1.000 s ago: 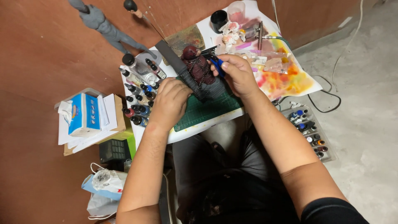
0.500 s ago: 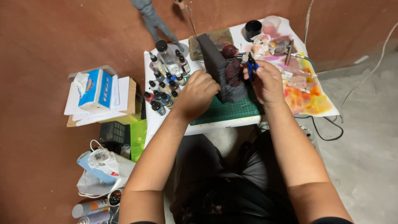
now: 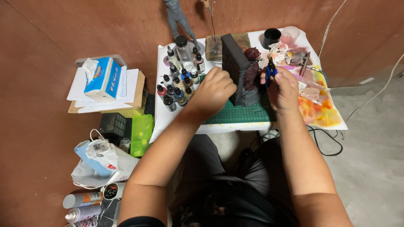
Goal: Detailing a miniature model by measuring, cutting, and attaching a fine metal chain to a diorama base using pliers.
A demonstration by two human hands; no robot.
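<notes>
- Far left, bottom corner: spray cans point(image 3: 82, 206) lie on the brown floor, cut off by the frame edge, so how many there are is hard to say.
- Just above them, a crumpled white and blue plastic bag point(image 3: 103, 162), its contents hidden.
- Up from that, a lime-green box point(image 3: 142, 134) beside a dark gridded case point(image 3: 113, 126), and higher still a blue and white tissue box point(image 3: 103, 79) on a stack of papers and cardboard (a tissue pokes out of its top).
- Now the white table point(image 3: 168, 115): its left edge is crowded with small dropper bottles point(image 3: 174, 90), dark with coloured caps, packed close together with little open room.
- A grey figurine point(image 3: 179, 19) stands at the back, its upper part cut off by the top of the frame.
- Left hand point(image 3: 214, 90) is curled, fingers resting against the left side of the dark model block point(image 3: 240, 71); whether it truly grips it, I cannot tell.
- That dark block stands upright on the green cutting mat point(image 3: 240, 114), mid-table, with a dark red rounded piece point(image 3: 252, 54) just behind it.
- Right hand point(image 3: 283, 90) is clenched round blue-handled pliers point(image 3: 270, 71), tips pointing at the block's right face; the tips are too small to read.
- Behind, a black cup point(image 3: 272, 38) and a clear pinkish cup point(image 3: 290, 33).
- Right edge: paint-stained paper point(image 3: 320, 111) in orange and yellow, cables point(image 3: 324, 138) trailing onto the grey floor beyond.
</notes>
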